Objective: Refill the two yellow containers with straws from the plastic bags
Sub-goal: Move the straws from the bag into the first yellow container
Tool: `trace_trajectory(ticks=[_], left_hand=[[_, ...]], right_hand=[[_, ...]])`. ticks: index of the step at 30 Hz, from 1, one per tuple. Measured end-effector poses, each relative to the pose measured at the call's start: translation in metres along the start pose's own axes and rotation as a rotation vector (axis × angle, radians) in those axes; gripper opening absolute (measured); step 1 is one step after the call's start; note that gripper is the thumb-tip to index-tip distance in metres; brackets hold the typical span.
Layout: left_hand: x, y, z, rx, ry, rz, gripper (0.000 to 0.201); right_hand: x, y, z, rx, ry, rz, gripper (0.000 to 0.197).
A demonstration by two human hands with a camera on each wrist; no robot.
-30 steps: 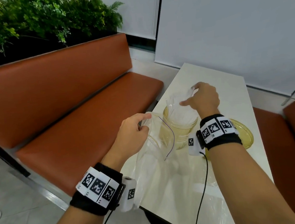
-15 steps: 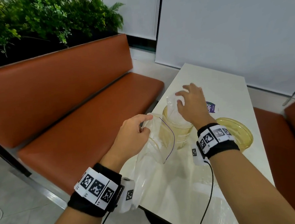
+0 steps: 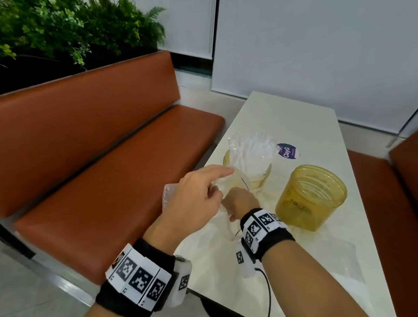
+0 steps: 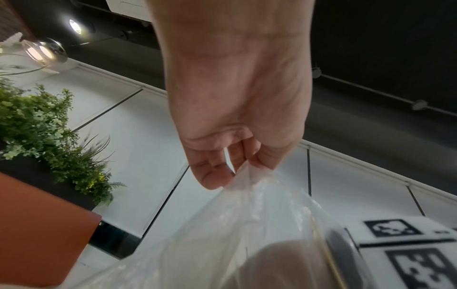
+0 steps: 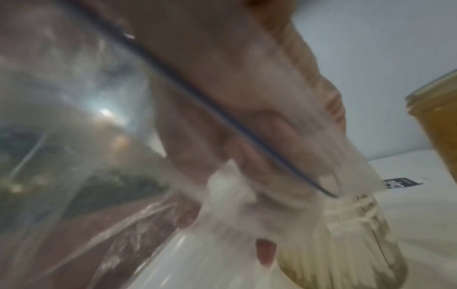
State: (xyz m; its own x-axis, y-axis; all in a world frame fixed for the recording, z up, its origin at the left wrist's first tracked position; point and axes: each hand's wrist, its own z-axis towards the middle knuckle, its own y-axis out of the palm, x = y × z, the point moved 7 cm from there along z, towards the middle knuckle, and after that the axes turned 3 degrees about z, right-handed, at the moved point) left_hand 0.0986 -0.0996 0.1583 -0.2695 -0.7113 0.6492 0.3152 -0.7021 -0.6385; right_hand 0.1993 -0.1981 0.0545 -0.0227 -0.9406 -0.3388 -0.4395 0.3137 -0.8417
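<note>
Two yellow containers stand on the white table (image 3: 287,117). The farther container (image 3: 263,180) holds a clear crumpled wrap (image 3: 250,152) that sticks up out of it; pale straws (image 5: 346,240) show inside it in the right wrist view. The nearer container (image 3: 308,200) looks empty. My left hand (image 3: 214,189) pinches the rim of a clear plastic bag (image 4: 247,224) with a blue seal line, just left of the farther container. My right hand (image 3: 236,203) is at the bag's mouth below the left hand. Its fingers (image 5: 247,156) show blurred through the film, so their grip is unclear.
A purple ClayG sticker (image 3: 287,151) lies behind the containers. More clear plastic (image 3: 336,261) lies flat on the near part of the table. An orange bench (image 3: 104,179) runs along the left, plants (image 3: 43,33) behind it. Another orange seat (image 3: 394,206) is at the right.
My right hand has left the wrap in the farther container and come back to the bag's mouth. My left hand still holds the bag. The nearer container is now uncovered.
</note>
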Motion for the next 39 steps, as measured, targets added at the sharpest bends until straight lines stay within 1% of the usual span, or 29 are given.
trace_trajectory(ticks=[1,3,6,9,11,14,16,20,23,28,31,33,36,39], left_hand=[[0.002,0.001,-0.002,-0.004,0.01,-0.001,0.054],[0.003,0.002,-0.005,0.006,0.011,-0.016,0.054],[0.0,0.002,-0.006,0.034,-0.017,-0.043,0.053],[-0.007,0.0,-0.005,0.067,-0.067,-0.066,0.051],[-0.015,-0.004,-0.003,0.104,-0.109,-0.101,0.05],[-0.03,-0.01,-0.001,0.149,-0.186,-0.133,0.049],[-0.039,-0.013,0.0,0.17,-0.229,-0.134,0.049],[-0.056,-0.014,0.001,0.194,-0.319,-0.181,0.046],[-0.062,-0.012,0.002,0.196,-0.334,-0.204,0.046],[-0.062,-0.007,0.003,0.173,-0.345,-0.236,0.045],[-0.059,-0.004,0.002,0.154,-0.341,-0.238,0.046],[-0.058,-0.002,0.002,0.141,-0.346,-0.238,0.048],[-0.063,0.0,0.002,0.131,-0.369,-0.238,0.046],[-0.071,0.002,0.002,0.14,-0.386,-0.231,0.039]], right_hand=[[0.001,-0.001,0.0,0.022,0.0,-0.033,0.023],[0.001,-0.001,0.002,0.042,0.01,-0.043,0.025],[0.003,0.004,0.008,0.007,0.046,0.08,0.028],[0.001,0.01,0.015,-0.015,0.031,0.166,0.029],[-0.003,0.011,0.017,-0.031,-0.024,0.158,0.031],[-0.01,0.008,0.016,-0.03,-0.149,0.163,0.03],[-0.014,-0.001,0.012,-0.006,-0.243,0.186,0.03],[-0.02,-0.023,-0.004,0.055,-0.393,0.239,0.041],[-0.023,-0.038,-0.018,0.094,-0.471,0.243,0.044],[-0.031,-0.06,-0.033,0.197,-0.538,0.17,0.052],[-0.037,-0.074,-0.042,0.22,-0.575,0.199,0.041],[-0.042,-0.088,-0.052,0.263,-0.614,0.244,0.04],[-0.049,-0.121,-0.067,0.382,-0.662,0.299,0.043],[-0.051,-0.17,-0.081,0.57,-0.728,0.379,0.04]])
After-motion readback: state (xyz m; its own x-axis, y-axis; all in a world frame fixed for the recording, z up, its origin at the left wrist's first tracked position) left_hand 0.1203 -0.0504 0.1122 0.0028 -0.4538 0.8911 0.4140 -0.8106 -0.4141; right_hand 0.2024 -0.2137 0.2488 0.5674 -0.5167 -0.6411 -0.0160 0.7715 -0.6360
